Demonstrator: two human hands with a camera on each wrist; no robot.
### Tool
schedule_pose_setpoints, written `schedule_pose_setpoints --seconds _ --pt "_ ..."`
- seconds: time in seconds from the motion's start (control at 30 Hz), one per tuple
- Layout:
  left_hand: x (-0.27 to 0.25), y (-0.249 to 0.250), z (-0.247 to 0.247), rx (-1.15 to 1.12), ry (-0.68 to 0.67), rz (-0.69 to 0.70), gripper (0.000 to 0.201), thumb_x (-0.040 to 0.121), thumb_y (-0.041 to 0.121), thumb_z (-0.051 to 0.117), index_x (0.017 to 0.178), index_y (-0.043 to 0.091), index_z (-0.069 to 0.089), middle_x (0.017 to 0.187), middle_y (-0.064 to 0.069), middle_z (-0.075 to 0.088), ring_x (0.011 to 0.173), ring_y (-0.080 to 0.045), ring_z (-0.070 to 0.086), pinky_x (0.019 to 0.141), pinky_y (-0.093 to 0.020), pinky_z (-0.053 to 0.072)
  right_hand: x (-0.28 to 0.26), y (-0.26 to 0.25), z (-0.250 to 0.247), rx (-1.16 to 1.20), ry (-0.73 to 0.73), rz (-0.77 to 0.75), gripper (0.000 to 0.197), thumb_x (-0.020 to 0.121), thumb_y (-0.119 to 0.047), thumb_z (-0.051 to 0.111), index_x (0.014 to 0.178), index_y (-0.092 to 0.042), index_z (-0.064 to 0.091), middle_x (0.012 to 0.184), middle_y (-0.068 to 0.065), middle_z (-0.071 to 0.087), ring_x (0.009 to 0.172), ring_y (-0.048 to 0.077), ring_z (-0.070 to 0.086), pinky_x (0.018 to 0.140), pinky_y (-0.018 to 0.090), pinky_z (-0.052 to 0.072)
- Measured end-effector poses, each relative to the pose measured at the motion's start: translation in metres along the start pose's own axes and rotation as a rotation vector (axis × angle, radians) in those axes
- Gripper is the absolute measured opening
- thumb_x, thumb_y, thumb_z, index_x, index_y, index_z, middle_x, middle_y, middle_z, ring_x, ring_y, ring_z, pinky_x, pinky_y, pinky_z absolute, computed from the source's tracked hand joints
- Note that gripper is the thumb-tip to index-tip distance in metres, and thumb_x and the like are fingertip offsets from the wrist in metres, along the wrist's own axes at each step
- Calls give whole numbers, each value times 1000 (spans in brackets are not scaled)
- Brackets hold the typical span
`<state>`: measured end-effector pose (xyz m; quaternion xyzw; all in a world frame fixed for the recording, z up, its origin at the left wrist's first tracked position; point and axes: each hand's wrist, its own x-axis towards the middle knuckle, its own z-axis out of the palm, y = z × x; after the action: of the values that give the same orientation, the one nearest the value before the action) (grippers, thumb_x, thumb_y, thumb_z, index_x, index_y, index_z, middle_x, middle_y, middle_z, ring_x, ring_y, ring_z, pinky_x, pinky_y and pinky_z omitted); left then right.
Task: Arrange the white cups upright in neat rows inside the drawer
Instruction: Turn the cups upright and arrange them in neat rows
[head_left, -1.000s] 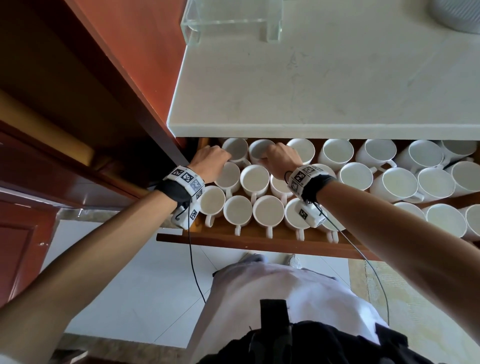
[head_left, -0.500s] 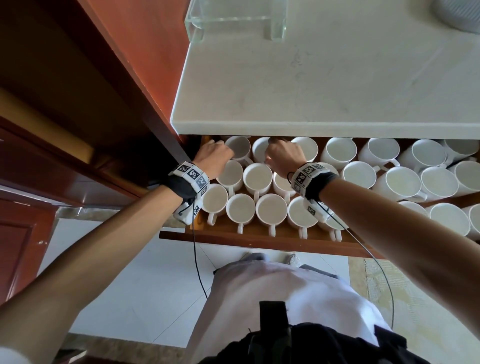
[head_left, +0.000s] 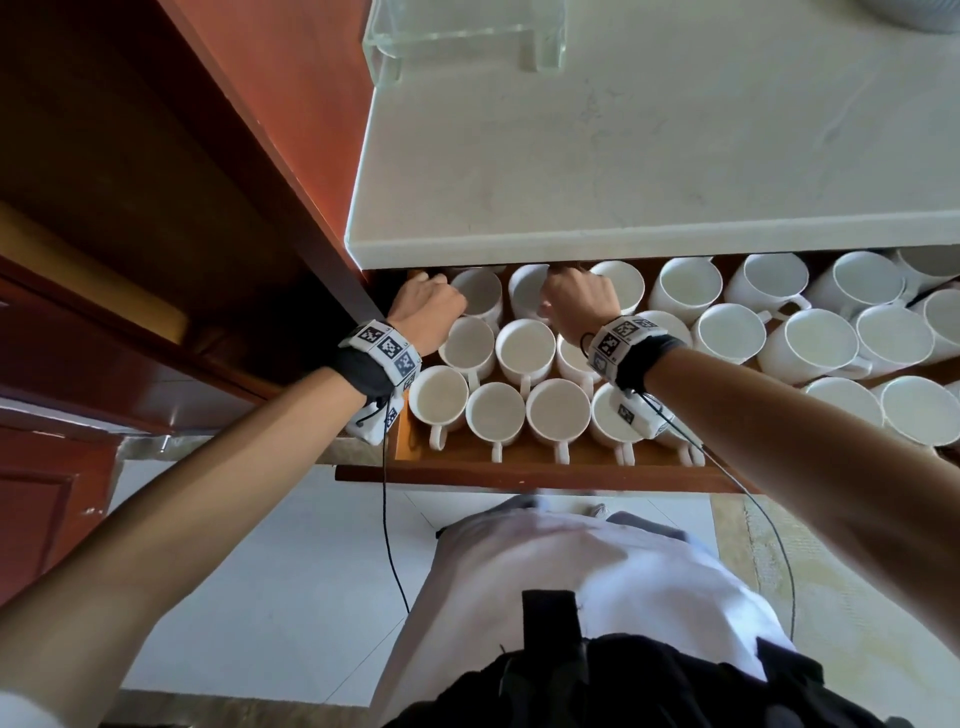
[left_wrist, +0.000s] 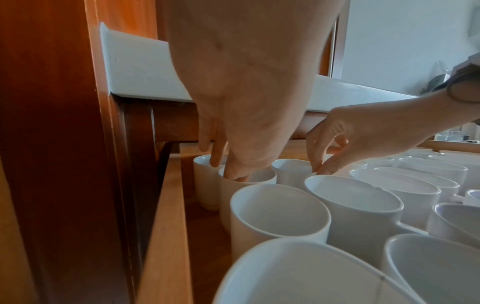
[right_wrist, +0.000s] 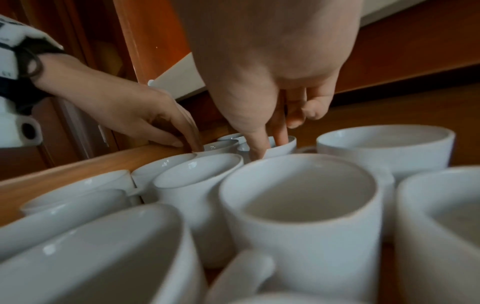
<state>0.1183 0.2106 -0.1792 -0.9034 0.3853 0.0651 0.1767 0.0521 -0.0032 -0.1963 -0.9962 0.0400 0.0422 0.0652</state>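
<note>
Both hands at the far-left cups

Left hand (head_left: 426, 306) — fingers hooked over one glossy white ceramic cup's (left_wrist: 248, 181) rim; right hand (head_left: 576, 304) pinches the neighbouring white cup (right_wrist: 281, 147), just right.

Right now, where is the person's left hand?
In the head view the left hand is at the drawer's back left corner, just under the countertop edge, fingertips dipped into a white cup there.

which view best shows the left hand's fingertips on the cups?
Left wrist: the left hand has its fingertips dipped over a back cup's rim. The right wrist view shows the same from the side, small and blurred. In the head view the hand's back hides the fingertips.
</note>
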Motion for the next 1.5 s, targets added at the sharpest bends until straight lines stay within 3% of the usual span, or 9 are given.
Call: schedule_pose_setpoints --seconds 0.27,0.4,0.73,0.83,0.97,1.07,1.27,1.37,1.5 --pt "-3 2 2 -15 16 44 22 88 1 61 101 12 75 99 -10 68 101 -29 60 91 -41 44 -5 -5 6 102 5 69 21 93 -27 67 108 -14 72 111 10 69 103 34 66 77 38 51" --pt "-6 6 9 -100 13 66 27 88 -6 58 103 10 72 102 -13 69 104 -31 64 98 -43 48 -9 4 3 40 -9 67 23 93 -16 65 115 -20 73 114 9 70 106 33 66 79 38 51" --pt "-6 11 4 -178 -36 49 29 92 -5 51 107 10 71 109 -14 71 106 -35 68 90 -40 51 -4 -8 6 160 -4 76 15 93 -23 64 100 -23 78 103 11 70 95 36 67 68 32 42" --pt "-3 11 5 -207 -37 34 42 93 -6 47 123 12 69 115 -14 70 109 -34 67 94 -39 50 -4 4 2 176 -31 60 20 94 -29 60 104 -26 78 106 9 71 97 35 67 72 34 49" --pt "1 14 6 -234 -16 38 52 91 -6 45 134 16 65 121 -14 70 114 -35 67 99 -42 49 -4 27 -5 114 -81 41 39 94 -12 54 124 -30 71 121 8 68 107 35 65 85 42 57" --pt "5 17 4 -240 -1 31 46 92 -4 45 127 16 68 116 -13 71 110 -37 67 95 -42 49 -4 33 -8 84 -84 14 40 95 -11 54 125 -33 69 125 5 68 113 33 64 89 41 55" --pt "14 23 -3 -274 -45 -30 22 95 7 48 88 15 67 91 -10 69 90 -35 68 82 -44 55 1 25 0 115 -109 -3 31 96 -26 64 127 -29 69 123 12 66 111 36 63 86 39 52" --pt "19 21 -1 -274 -63 -53 23 96 12 48 84 14 67 84 -10 67 81 -35 66 73 -45 57 2 25 3 111 -102 -14 29 98 -27 63 126 -30 70 121 12 67 109 35 64 85 38 52" --pt "19 21 -10 -188 -80 -6 20 94 6 53 80 15 64 80 -7 62 81 -35 64 78 -41 52 4 27 1 106 -119 -12 27 96 -23 64 120 -33 73 118 10 68 106 34 66 83 36 52"
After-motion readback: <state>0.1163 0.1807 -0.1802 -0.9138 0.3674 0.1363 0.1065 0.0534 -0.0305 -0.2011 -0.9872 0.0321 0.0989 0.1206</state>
